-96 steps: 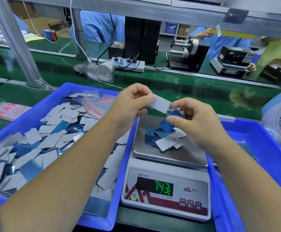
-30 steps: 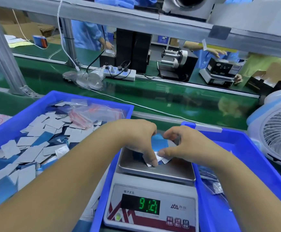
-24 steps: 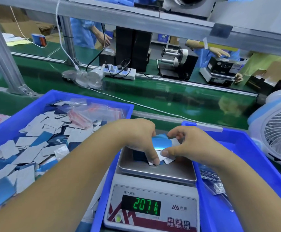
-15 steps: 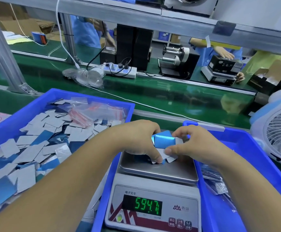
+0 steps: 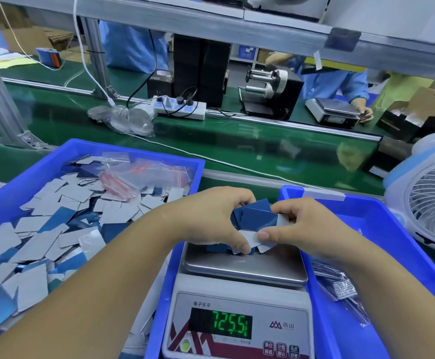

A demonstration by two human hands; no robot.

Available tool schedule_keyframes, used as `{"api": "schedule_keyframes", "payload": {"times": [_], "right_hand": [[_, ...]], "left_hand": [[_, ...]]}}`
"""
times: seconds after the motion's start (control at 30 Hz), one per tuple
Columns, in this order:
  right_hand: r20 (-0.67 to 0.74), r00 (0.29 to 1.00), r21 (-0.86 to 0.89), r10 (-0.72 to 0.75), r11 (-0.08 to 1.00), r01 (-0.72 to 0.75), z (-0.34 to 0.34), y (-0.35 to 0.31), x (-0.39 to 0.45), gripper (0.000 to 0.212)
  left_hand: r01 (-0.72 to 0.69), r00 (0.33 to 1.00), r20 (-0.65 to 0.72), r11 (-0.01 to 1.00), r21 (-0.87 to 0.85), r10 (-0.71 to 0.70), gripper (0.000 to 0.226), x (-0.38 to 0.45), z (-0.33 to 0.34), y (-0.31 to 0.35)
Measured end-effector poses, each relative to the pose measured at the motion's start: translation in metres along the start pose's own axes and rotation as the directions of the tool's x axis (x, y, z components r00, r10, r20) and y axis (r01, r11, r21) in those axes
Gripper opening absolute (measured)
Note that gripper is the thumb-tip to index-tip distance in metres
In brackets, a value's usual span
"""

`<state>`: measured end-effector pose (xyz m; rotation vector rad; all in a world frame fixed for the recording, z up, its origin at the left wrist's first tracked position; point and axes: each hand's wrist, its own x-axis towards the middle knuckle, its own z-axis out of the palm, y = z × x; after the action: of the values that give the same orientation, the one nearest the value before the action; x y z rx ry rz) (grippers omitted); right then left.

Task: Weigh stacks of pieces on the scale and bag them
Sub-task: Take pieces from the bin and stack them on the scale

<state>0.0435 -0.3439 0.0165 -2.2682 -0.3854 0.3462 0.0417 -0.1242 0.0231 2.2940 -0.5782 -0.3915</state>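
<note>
A white digital scale (image 5: pixel 239 307) stands between two blue trays, its green display reading 725.5. Over its steel pan (image 5: pixel 245 265) both hands gather a loose stack of blue and grey rectangular pieces (image 5: pixel 254 218). My left hand (image 5: pixel 211 218) grips the stack from the left, thumb under it. My right hand (image 5: pixel 302 224) pinches it from the right. The lower pieces touch the pan; the upper blue ones tilt upward between my fingers.
The left blue tray (image 5: pixel 63 156) holds several loose pieces (image 5: pixel 42 229) and clear zip bags (image 5: pixel 144 174). The right blue tray (image 5: pixel 382 229) holds filled bags (image 5: pixel 338 283). A white fan (image 5: pixel 434 200) stands at right. Behind runs a green conveyor (image 5: pixel 237 143); another person works beyond it at a second scale (image 5: pixel 333 112).
Earlier each hand held a single piece above the pile. Both hands then dropped onto the pan and closed around the pieces, squaring them into a stack. The display has jumped between readings.
</note>
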Motion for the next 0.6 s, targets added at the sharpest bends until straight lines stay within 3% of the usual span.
{"api": "schedule_keyframes", "payload": {"times": [0.2,0.33,0.43,0.53,0.6], "right_hand": [[-0.057,0.996,0.024,-0.062,0.998,0.063,-0.0013,0.0005,-0.0012,0.024],[-0.186,0.964,-0.048,-0.191,0.981,0.186,-0.0056,-0.0010,-0.0017,0.014],[-0.257,0.943,0.092,-0.211,0.966,0.242,-0.0077,-0.0042,-0.0031,0.009],[-0.230,0.950,0.207,-0.211,0.943,0.259,-0.0033,-0.0051,-0.0012,0.019],[-0.194,0.962,0.236,-0.193,0.942,0.237,-0.0011,-0.0045,0.0002,0.015]], "left_hand": [[-0.065,0.998,-0.002,0.992,-0.107,0.065,0.049,0.0005,0.0010,-0.0008],[-0.137,0.987,-0.106,0.975,-0.174,0.120,0.043,0.0015,0.0016,-0.0027],[-0.181,0.972,-0.187,0.962,-0.202,0.144,0.029,0.0037,-0.0018,-0.0041],[-0.170,0.975,-0.173,0.971,-0.168,0.140,0.023,0.0057,-0.0059,-0.0078],[-0.171,0.976,-0.157,0.974,-0.151,0.147,0.028,0.0044,-0.0075,-0.0097]]}}
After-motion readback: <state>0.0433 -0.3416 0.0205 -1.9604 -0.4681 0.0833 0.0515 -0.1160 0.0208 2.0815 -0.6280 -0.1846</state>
